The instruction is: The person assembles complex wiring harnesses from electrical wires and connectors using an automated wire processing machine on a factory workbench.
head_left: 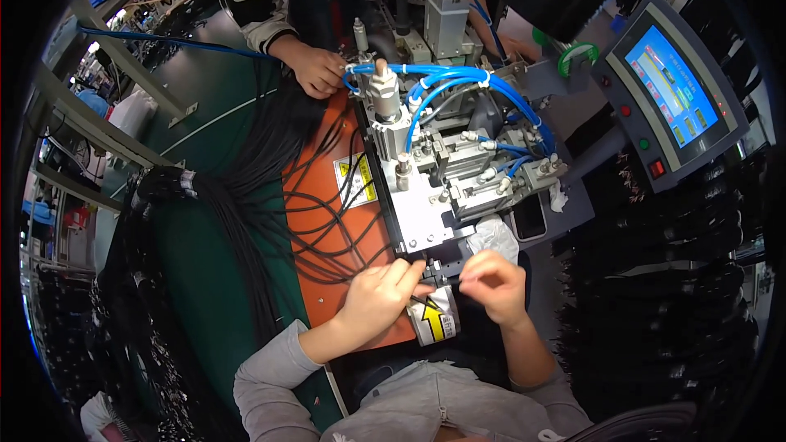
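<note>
Close beside the metal fixture (435, 272), left fingers (399, 272) and right fingers (478, 273)

Wears a light-grey, zip-front cloth top (409, 393) with a small zip pull (444, 414) at the chest; shows wrinkles along the long grey left sleeve (274, 367) and grey right sleeve (550, 406).

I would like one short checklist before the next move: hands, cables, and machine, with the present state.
1. Left hand at the machine's near end: ok.
2. Right hand holding something firmly: cannot tell.
3. Screen lit: ok.
4. Black cables lying without crossing on the orange panel: not ok, several cross.
5. Co-worker's hand well away from the machine: not ok, close to its far end.
</note>
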{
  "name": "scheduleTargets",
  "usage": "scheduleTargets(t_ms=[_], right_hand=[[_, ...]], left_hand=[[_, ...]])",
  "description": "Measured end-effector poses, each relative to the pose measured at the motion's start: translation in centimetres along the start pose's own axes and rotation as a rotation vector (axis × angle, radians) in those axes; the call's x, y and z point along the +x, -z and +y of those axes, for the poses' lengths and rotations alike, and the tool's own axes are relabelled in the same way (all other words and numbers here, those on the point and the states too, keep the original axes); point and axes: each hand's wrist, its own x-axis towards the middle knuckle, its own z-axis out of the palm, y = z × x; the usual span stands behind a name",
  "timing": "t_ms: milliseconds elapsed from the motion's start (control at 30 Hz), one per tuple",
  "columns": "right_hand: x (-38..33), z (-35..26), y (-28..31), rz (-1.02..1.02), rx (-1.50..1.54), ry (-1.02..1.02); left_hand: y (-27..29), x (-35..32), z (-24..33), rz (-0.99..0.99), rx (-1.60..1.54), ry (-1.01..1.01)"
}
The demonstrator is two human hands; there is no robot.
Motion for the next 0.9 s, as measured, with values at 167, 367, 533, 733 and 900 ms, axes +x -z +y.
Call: scheduleTargets(t_ms=[167,367,533,733,900], right_hand=[[0.9,-0.8,-1.8,0.119,0.037,-0.072],[1.1,-0.9,-4.7,0.241,0.083,-0.085],[0.8,-0.5,-5.4,0.262,0.434,-0.243],[1.2,-1.2,-3.1,0.057,0.003,-0.249],[1.1,-1.2,-3.7,0.229,-0.085,-0.156]], left_hand=[[1.7,0.8,0.2,0.245,-0.262,-0.142],[0.8,0.9,0.6,0.293,-0.372,-0.054],[0.7,0.6,0.4,0.32,-0.29,-0.101],[0.3,0.4,0.3,0.334,-0.244,-0.128],[-0.1,0.4,0.5,0.28,-0.269,-0.098]])
